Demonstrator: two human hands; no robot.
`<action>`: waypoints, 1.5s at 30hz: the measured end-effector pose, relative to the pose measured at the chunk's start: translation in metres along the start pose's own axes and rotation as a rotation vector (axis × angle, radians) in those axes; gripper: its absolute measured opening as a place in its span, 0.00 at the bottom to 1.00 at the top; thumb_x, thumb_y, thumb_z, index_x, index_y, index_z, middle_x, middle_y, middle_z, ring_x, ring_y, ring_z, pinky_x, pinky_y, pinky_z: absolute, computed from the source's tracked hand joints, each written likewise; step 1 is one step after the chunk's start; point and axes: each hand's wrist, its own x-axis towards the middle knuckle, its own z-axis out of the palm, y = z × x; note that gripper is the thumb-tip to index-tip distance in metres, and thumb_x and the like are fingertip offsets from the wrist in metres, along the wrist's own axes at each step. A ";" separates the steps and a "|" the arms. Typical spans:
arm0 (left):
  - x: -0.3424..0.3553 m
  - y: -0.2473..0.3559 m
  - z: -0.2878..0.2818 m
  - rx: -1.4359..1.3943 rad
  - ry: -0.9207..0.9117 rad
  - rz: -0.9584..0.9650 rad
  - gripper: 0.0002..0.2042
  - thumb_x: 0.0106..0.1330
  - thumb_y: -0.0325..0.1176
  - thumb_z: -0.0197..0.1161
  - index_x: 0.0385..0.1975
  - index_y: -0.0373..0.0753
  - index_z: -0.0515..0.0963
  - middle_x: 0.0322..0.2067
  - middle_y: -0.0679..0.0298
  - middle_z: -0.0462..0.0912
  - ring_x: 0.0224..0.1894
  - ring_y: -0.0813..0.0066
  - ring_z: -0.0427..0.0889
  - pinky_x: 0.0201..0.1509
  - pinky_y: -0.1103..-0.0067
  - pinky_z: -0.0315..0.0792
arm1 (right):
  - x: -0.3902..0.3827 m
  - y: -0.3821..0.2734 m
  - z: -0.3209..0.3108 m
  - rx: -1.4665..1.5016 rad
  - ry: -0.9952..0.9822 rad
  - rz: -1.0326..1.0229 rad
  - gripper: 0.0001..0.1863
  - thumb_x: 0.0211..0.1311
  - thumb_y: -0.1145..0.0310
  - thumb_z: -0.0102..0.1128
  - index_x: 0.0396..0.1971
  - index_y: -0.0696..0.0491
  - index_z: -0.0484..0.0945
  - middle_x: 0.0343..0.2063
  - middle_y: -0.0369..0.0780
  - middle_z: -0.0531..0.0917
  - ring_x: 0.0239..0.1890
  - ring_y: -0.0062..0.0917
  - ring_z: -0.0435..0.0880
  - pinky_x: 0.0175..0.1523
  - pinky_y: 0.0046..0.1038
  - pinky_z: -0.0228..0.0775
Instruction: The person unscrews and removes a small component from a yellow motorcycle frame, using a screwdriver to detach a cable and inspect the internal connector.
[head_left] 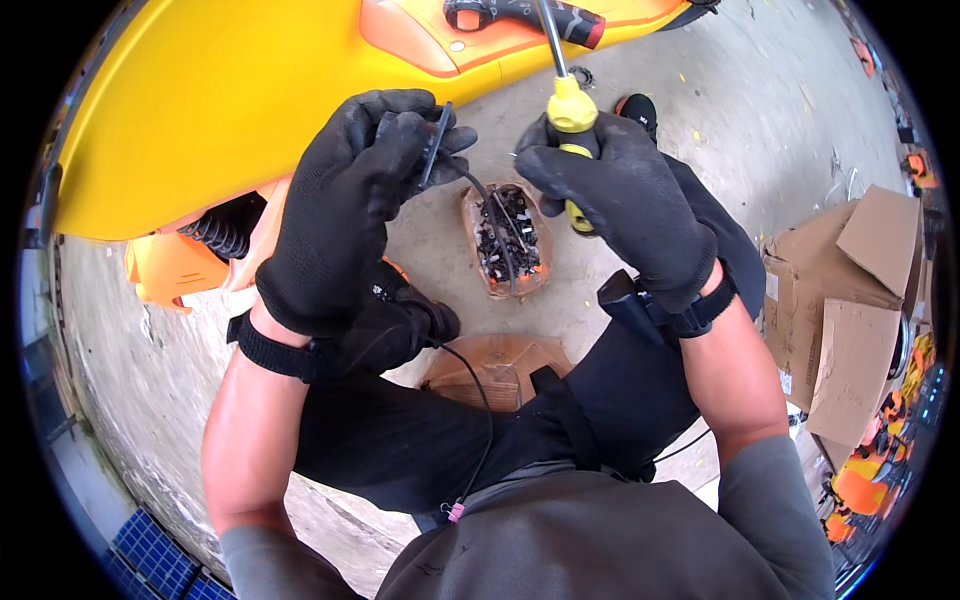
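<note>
My left hand (360, 180), in a black glove, is closed on a small dark part with a thin black bar (435, 142); a black cable (480, 190) trails down from near it. My right hand (615, 190), also gloved, grips the yellow handle (573, 105) of a screwdriver-like tool, its metal shaft (552, 40) pointing up. The two hands are apart. Below and between them, an open brown box (532, 260) holds small black and pale pieces. A yellow vehicle body (180, 90) with orange panels and a black spring (215, 235) is just beyond my left hand.
A black-and-red power tool (515, 20) lies on the yellow body. Flattened cardboard (850, 360) is at right, with orange parts (860, 485) behind it. Another brown cardboard piece (495, 370) is between my legs on the concrete floor (730, 100). Blue crates (150, 550) stand at lower left.
</note>
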 end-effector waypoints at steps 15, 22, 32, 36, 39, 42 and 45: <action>0.004 0.001 -0.016 0.100 0.073 -0.066 0.18 0.77 0.36 0.53 0.59 0.30 0.70 0.53 0.54 0.78 0.55 0.64 0.83 0.58 0.75 0.79 | -0.006 -0.005 -0.009 -0.315 0.008 0.072 0.21 0.61 0.65 0.65 0.53 0.57 0.76 0.31 0.32 0.79 0.30 0.13 0.75 0.34 0.19 0.69; 0.010 -0.006 -0.029 -0.151 0.054 -0.003 0.18 0.78 0.35 0.51 0.59 0.29 0.70 0.52 0.55 0.79 0.54 0.62 0.83 0.60 0.75 0.78 | -0.009 0.005 -0.027 -0.170 0.122 -0.041 0.31 0.61 0.68 0.65 0.65 0.58 0.69 0.41 0.37 0.79 0.37 0.18 0.81 0.44 0.22 0.73; 0.008 0.005 -0.044 -0.161 0.120 -0.033 0.17 0.75 0.27 0.52 0.61 0.31 0.70 0.54 0.54 0.80 0.56 0.62 0.82 0.61 0.71 0.77 | -0.013 -0.018 -0.033 -0.043 0.075 -0.062 0.28 0.61 0.71 0.65 0.61 0.59 0.71 0.43 0.39 0.80 0.40 0.18 0.80 0.42 0.19 0.74; 0.010 0.004 -0.045 -0.114 0.155 -0.036 0.20 0.78 0.41 0.52 0.59 0.31 0.71 0.54 0.54 0.79 0.57 0.60 0.81 0.62 0.68 0.77 | -0.018 -0.019 -0.038 0.003 0.052 -0.203 0.25 0.61 0.71 0.66 0.57 0.62 0.73 0.45 0.43 0.81 0.40 0.20 0.81 0.39 0.20 0.75; 0.009 0.007 -0.048 -0.104 0.163 0.055 0.21 0.78 0.41 0.51 0.60 0.31 0.71 0.55 0.52 0.78 0.58 0.58 0.80 0.63 0.66 0.76 | -0.024 -0.025 -0.040 0.189 0.085 -0.115 0.24 0.61 0.69 0.67 0.56 0.62 0.74 0.43 0.44 0.82 0.37 0.20 0.81 0.35 0.18 0.73; 0.006 0.010 -0.050 -0.021 0.168 0.123 0.22 0.78 0.41 0.50 0.62 0.30 0.69 0.56 0.51 0.77 0.60 0.54 0.78 0.64 0.64 0.76 | -0.025 -0.026 -0.039 0.231 0.100 -0.068 0.23 0.62 0.68 0.66 0.54 0.62 0.75 0.40 0.43 0.83 0.34 0.19 0.81 0.32 0.17 0.70; 0.005 0.010 -0.052 -0.454 0.126 0.050 0.23 0.78 0.41 0.50 0.63 0.29 0.68 0.58 0.50 0.76 0.62 0.51 0.77 0.65 0.62 0.74 | -0.025 -0.025 -0.042 0.149 0.046 -0.032 0.17 0.63 0.72 0.63 0.52 0.60 0.79 0.38 0.41 0.84 0.32 0.17 0.80 0.32 0.16 0.71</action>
